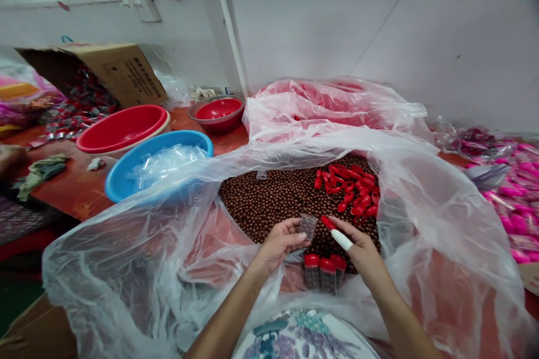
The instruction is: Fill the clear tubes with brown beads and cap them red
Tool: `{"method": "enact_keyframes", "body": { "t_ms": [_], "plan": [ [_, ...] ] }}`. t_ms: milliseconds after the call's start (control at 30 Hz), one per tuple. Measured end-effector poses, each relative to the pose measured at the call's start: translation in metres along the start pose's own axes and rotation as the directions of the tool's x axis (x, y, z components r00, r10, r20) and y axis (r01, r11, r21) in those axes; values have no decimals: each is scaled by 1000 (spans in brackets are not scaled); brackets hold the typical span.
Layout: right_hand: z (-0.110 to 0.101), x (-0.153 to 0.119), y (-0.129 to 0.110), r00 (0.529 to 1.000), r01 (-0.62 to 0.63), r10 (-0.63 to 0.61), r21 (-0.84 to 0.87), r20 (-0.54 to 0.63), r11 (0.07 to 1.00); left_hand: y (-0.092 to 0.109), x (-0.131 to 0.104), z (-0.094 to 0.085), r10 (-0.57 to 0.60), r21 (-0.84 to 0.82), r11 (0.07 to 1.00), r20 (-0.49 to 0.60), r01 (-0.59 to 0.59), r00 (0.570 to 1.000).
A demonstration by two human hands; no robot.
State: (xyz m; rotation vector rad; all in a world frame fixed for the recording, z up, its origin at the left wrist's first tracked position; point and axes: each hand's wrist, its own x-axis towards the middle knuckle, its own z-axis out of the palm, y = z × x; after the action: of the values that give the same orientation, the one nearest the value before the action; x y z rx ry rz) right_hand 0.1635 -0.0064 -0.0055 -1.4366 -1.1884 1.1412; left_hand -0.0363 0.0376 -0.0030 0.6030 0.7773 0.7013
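My left hand (pixel 285 242) is closed round a small clear plastic container (pixel 309 226), which shows round shapes through its wall. Close by on the right, my right hand (pixel 357 244) pinches a red plastic cap (pixel 327 222); a white covering (pixel 341 239) wraps its thumb. The cap and the container are a short gap apart. Beneath both hands spreads a heap of small brown balls (pixel 269 202). More red caps (pixel 357 185) lie on the heap at its right. Several red-capped clear containers (pixel 327 275) stand just below my hands.
A clear plastic sheet (pixel 126 269) surrounds the heap. A blue basin (pixel 113 179) with clear plastic pieces stands left, near a red basin (pixel 122 129) and a smaller bowl (pixel 217 112). A cardboard box (pixel 126 76) lies behind them. Pink packages (pixel 522 202) lie right. A person's hand (pixel 10 158) shows far left.
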Motion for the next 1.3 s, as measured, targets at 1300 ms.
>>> {"method": "enact_keyframes", "body": {
  "t_ms": [1300],
  "plan": [
    [16, -20, -5, 995, 92, -90, 56, -47, 994, -16, -18, 11, 214, 411, 893, -28, -184, 977]
  ]
}}
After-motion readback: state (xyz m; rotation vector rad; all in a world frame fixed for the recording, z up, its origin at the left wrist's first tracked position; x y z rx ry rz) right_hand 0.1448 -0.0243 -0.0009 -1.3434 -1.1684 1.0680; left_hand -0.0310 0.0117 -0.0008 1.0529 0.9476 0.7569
